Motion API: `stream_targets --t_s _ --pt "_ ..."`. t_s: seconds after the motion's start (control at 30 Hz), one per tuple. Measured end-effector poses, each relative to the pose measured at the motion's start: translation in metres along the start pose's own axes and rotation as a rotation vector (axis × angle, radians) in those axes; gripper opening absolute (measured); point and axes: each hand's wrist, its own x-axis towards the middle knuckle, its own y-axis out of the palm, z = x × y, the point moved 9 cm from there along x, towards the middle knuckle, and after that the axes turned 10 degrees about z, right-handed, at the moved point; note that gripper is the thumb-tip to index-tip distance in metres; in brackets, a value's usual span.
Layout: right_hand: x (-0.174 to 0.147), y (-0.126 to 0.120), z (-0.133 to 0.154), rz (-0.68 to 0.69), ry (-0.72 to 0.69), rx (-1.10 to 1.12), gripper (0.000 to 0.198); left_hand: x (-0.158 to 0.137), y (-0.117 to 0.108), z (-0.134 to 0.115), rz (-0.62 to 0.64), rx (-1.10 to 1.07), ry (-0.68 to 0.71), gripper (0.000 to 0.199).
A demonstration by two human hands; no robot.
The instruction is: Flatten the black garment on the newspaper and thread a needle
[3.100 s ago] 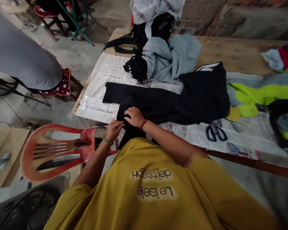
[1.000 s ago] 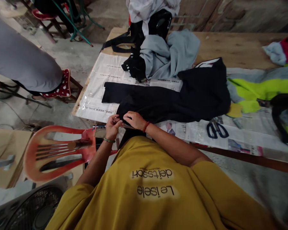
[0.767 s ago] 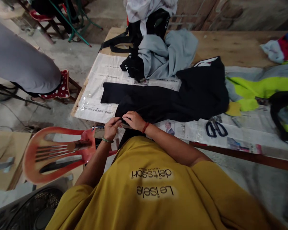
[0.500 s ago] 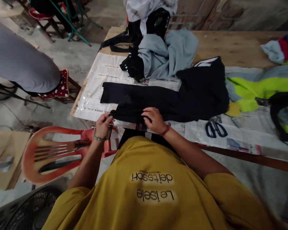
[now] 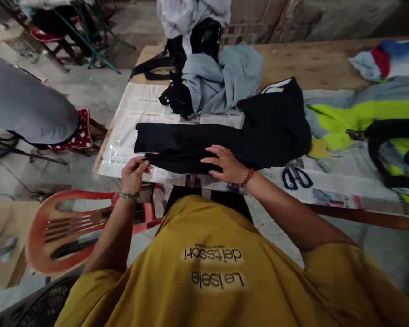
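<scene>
The left hand (image 5: 133, 170) is pinched on the near left corner of the black garment (image 5: 225, 138), while the right hand (image 5: 225, 164) is laid flat, fingers spread, on its near edge. The garment is stretched across the frame's centre on newspaper (image 5: 136, 113) covering a wooden table (image 5: 310, 63), its long axis left to right. Scissors (image 5: 295, 175) lie right of the right hand. A red plastic chair (image 5: 71, 227) stands at lower left, on the concrete floor (image 5: 85, 95).
</scene>
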Motion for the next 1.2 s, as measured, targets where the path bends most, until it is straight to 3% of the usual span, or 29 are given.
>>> stream_targets --t_s 0.2,0.37,0.57,0.7,0.83,0.93,1.03,1.2 --pt "0.029 0.016 0.018 0.119 -0.029 -0.076 0.034 0.004 0.001 -0.013 -0.002 -0.007 0.031 0.021" --pt "0.009 0.010 -0.003 0.139 0.042 -0.159 0.014 0.011 -0.008 -0.024 -0.056 0.001 0.038 0.021" --pt "-0.034 -0.032 -0.048 0.069 0.154 -0.295 0.011 0.029 -0.011 -0.023 -0.071 0.012 0.016 0.020" --pt "-0.043 -0.073 -0.062 -0.006 0.176 -0.192 0.009 0.049 0.006 -0.031 -0.030 0.005 -0.009 0.021" --pt "-0.043 -0.120 -0.067 -0.091 0.253 -0.055 0.016 0.081 0.019 -0.059 0.032 -0.040 0.019 0.021" --pt "-0.046 -0.136 -0.069 -0.214 0.326 0.045 0.019 0.100 0.019 -0.068 0.068 -0.046 -0.010 0.021" --pt "-0.047 -0.110 -0.077 -0.241 0.375 0.160 0.020 0.103 0.015 -0.046 0.076 0.000 -0.138 0.021" --pt "-0.044 -0.024 -0.095 -0.041 0.412 0.380 0.037 0.075 0.002 0.029 -0.014 0.036 -0.419 0.025"
